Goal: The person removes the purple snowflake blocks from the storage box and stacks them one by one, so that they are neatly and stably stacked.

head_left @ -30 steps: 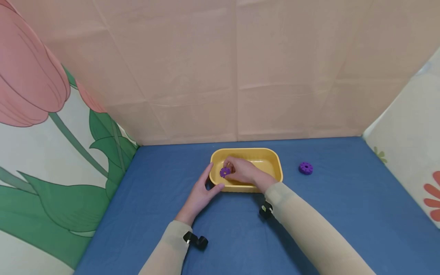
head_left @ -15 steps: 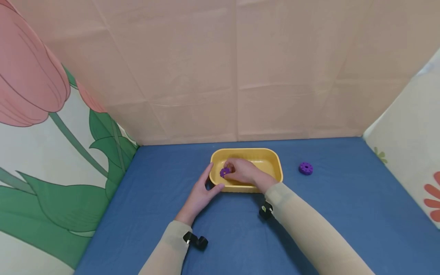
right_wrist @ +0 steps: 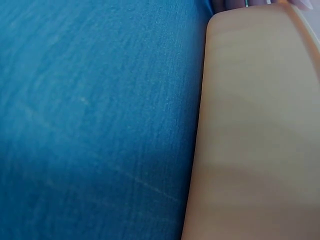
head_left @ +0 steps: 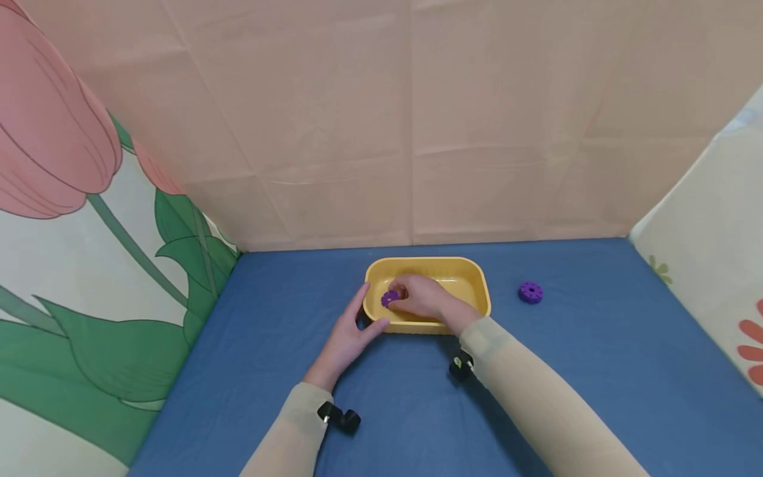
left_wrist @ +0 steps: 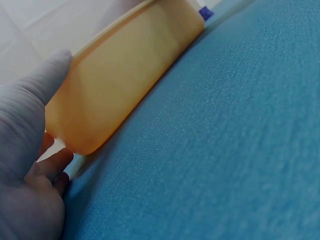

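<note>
A shallow yellow tray point(head_left: 461, 286) with rounded corners lies on the blue cloth. My left hand point(head_left: 346, 334) holds its near left corner, thumb against the front rim and fingers around the left end. That thumb point(left_wrist: 47, 75) shows pressed to the outer wall in the left wrist view. Reaching over the front rim, my right hand point(head_left: 420, 296) pinches a small purple notched disc point(head_left: 389, 299) inside the tray's left part. Its fingers partly cover the disc. The right wrist view shows mostly the tray's outer wall point(right_wrist: 255, 115), so the right fingers' work is hidden there.
A second purple disc point(head_left: 530, 292), round with a centre hole and small holes around it, lies on the blue cloth point(head_left: 596, 371) right of the tray. A beige backdrop point(head_left: 411, 132) rises behind the table, with flower-patterned cloths at both sides.
Almost nothing differs. My right hand and the disc in it have shifted very slightly within the tray; the left hand and the tray stay in place.
</note>
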`<state>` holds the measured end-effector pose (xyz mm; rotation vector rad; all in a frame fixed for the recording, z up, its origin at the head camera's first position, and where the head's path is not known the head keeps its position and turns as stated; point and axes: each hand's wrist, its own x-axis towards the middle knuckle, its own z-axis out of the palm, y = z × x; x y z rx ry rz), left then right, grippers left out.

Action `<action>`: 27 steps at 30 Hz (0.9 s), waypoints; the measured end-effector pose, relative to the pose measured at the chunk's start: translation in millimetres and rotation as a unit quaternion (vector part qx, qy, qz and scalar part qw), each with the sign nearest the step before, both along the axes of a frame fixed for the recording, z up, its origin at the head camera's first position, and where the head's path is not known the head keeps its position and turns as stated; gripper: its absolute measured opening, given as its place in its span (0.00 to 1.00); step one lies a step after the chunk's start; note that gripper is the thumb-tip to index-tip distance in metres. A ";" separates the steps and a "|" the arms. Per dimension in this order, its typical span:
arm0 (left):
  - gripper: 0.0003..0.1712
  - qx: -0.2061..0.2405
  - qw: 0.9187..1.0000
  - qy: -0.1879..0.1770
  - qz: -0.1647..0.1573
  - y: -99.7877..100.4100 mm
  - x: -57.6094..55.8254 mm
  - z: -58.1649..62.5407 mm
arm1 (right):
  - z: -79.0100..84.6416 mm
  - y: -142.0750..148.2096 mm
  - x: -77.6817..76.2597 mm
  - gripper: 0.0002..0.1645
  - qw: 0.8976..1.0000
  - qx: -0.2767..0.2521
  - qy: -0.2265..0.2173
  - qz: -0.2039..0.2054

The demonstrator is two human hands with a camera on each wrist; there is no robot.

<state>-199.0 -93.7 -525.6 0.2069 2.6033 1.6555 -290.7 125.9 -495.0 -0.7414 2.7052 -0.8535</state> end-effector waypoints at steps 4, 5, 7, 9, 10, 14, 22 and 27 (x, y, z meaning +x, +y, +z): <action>0.52 -0.001 1.000 0.001 -0.001 -0.5 -0.4 -0.4 | -1.7 0.1 -1.6 0.17 1.000 0.004 0.002 -0.007; 0.52 -0.002 1.000 0.002 -0.002 -0.6 -0.4 -0.5 | -2.3 0.3 -1.9 0.17 1.000 0.002 0.002 -0.009; 0.52 -0.003 1.000 0.003 -0.003 -0.7 -0.6 -0.6 | -3.8 1.4 -2.7 0.16 1.000 0.000 0.007 -0.014; 0.53 -0.001 1.000 0.003 -0.004 -0.8 -0.6 -0.8 | -3.8 2.4 -2.2 0.15 1.000 -0.006 0.011 -0.023; 0.53 -0.002 1.000 0.004 -0.004 -0.6 -0.5 -0.7 | -3.6 3.0 -1.9 0.14 0.999 -0.011 0.013 -0.028; 0.52 -0.009 1.000 0.004 -0.006 -0.2 0.0 -2.2 | 3.8 6.6 4.9 0.15 0.998 -0.029 0.014 -0.054; 0.53 -0.011 1.000 0.003 -0.005 -0.3 -0.2 -3.2 | 22.5 21.4 14.7 0.23 0.994 -0.046 0.029 -0.096; 0.53 -0.010 1.000 0.001 -0.003 -1.1 -1.9 -2.2 | 33.2 32.7 20.8 0.23 0.991 -0.071 0.041 -0.108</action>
